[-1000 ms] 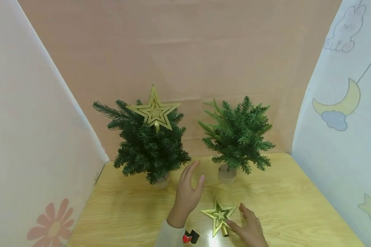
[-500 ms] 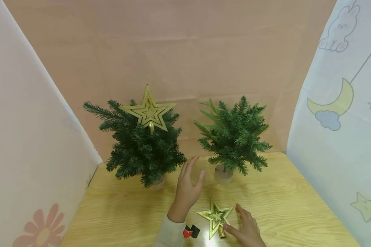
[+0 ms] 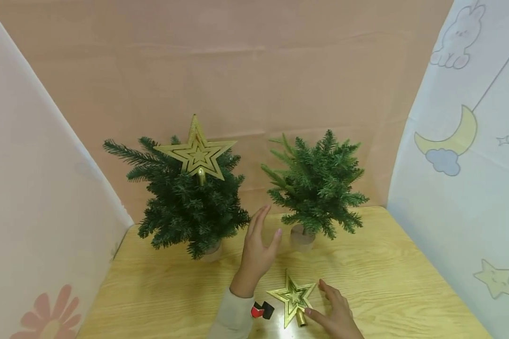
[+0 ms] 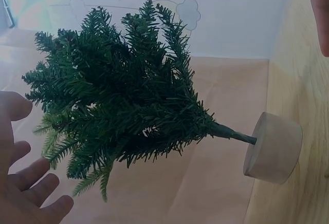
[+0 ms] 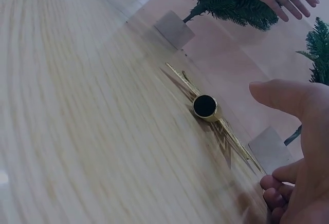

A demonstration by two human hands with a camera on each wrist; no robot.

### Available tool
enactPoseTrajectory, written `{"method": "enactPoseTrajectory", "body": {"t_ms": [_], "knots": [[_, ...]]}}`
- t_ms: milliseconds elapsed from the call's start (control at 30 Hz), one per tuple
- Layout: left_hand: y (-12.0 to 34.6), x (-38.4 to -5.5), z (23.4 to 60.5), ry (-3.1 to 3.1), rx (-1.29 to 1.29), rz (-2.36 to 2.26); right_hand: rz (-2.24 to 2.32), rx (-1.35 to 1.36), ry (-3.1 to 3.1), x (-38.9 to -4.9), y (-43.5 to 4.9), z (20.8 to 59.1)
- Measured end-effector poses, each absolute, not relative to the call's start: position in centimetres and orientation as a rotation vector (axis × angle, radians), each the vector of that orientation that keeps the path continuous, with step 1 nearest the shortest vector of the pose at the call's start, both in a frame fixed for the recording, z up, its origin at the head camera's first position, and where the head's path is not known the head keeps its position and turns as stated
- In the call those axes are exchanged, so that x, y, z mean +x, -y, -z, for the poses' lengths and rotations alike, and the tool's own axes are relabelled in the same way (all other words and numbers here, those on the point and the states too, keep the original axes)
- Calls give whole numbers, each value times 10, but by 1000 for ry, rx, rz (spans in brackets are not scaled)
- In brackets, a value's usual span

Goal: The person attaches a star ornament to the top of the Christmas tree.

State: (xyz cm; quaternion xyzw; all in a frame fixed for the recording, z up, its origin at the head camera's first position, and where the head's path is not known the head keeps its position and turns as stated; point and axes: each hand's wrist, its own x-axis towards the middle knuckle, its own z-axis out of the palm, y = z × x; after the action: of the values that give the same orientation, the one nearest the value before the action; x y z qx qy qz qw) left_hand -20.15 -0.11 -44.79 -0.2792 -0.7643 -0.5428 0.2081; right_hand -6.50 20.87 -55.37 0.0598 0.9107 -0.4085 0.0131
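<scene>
A gold star topper (image 3: 293,296) with a hollow socket lies on the wooden table. Beside it is my right hand (image 3: 341,313), thumb toward the socket and fingers spread around its right side. In the right wrist view my right thumb (image 5: 280,96) stands apart from the star topper (image 5: 221,124), and the curled fingertips are close to its lower tip; contact cannot be told. My left hand (image 3: 256,254) hovers between the two small artificial trees, fingers relaxed and thumb apart, holding nothing. The left tree (image 3: 191,212) bears another gold star (image 3: 198,153) near its top.
The right small artificial tree (image 3: 318,183) stands on a round pale base (image 3: 302,238) at the back of the table (image 3: 152,292). A peach backdrop (image 3: 220,70) and printed side cloths (image 3: 462,197) surround the table.
The head view has shifted slightly, so the trees and table star sit further left in it. My left hand has risen slightly; the right hand keeps its place beside the star.
</scene>
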Motion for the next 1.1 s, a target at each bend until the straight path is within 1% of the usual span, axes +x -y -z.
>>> {"method": "enactPoseTrajectory", "body": {"t_ms": [300, 467, 700, 1100], "knots": [[-10, -207, 448, 2204, -837, 1644, 1322, 89, -2823, -64, -212, 547], [-13, -206, 450, 2257, -846, 1637, 1359, 67, -2773, -64, -214, 550], [-13, -208, 450, 2255, -918, 1560, 1404, 78, -2776, -65, -214, 555], [-23, -204, 456, 2232, -931, 1497, 1339, 124, -2880, -65, -210, 561]]}}
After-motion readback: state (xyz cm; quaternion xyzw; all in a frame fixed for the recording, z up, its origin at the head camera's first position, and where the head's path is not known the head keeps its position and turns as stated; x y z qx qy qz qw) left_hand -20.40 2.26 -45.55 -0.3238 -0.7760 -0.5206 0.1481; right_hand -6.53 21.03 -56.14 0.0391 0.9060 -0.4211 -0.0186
